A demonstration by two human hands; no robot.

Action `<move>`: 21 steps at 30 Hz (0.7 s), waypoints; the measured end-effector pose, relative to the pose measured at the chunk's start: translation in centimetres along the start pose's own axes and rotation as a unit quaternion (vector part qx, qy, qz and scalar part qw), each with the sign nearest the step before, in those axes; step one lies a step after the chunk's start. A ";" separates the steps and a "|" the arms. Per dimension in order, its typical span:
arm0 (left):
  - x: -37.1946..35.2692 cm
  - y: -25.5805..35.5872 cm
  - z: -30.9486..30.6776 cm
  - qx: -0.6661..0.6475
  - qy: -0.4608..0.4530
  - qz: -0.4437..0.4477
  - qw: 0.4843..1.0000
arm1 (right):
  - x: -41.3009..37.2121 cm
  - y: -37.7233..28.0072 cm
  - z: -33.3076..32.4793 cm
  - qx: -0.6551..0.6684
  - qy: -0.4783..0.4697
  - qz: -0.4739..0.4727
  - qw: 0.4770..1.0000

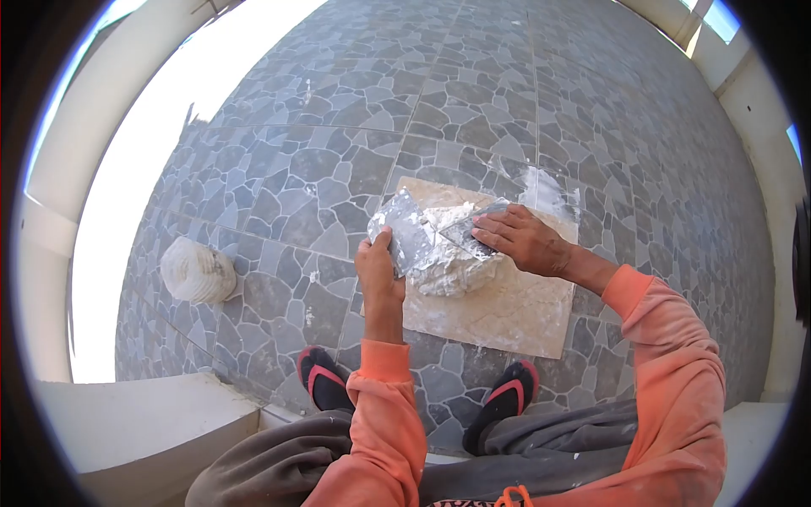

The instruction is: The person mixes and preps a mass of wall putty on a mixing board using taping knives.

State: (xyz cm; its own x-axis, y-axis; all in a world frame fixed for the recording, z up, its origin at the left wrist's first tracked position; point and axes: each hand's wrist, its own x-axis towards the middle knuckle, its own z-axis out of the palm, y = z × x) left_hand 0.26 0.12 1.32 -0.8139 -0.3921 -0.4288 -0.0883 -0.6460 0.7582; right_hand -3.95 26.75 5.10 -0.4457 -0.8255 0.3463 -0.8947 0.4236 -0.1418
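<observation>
A heap of wet white putty [452, 275] sits on a beige slab [524, 317] laid on the floor. My left hand [378, 272] grips a flat metal putty blade [402, 230], thumb on its face, at the heap's left side. In my right hand [534, 243] is a second putty blade [470, 230], its face smeared with white and its edge in the upper part of the heap. The fingers lie across the back of this blade, and the thumb is hidden. Both blades carry putty and their inner edges are close together.
A whitish, ribbed roll [198, 272] stands on the stone-patterned floor [338, 169] to the left. White smears [549, 194] mark the floor behind the slab. My feet in flip-flops [511, 393] are just in front of it. A pale ledge [160, 422] is at lower left.
</observation>
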 end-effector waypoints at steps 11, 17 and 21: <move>-1.2 1.8 1.7 0.346 0.104 0.273 0.892 | 3.2 -5.6 -2.6 0.047 0.043 0.001 0.998; -2.9 2.3 2.8 0.371 0.106 0.323 0.864 | 3.1 -7.7 -1.2 -0.046 -0.001 -0.045 0.998; -2.5 1.3 2.4 0.388 0.092 0.344 0.850 | 3.4 -7.1 -0.1 -0.037 -0.011 -0.017 0.999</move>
State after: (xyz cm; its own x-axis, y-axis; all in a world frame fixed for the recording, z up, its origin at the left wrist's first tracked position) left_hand 0.84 1.84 4.54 -0.7286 -0.6447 0.2313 -0.0389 0.3760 0.9258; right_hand 0.89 20.92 7.37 -0.4171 -0.8471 0.3294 -0.9047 0.4216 -0.0617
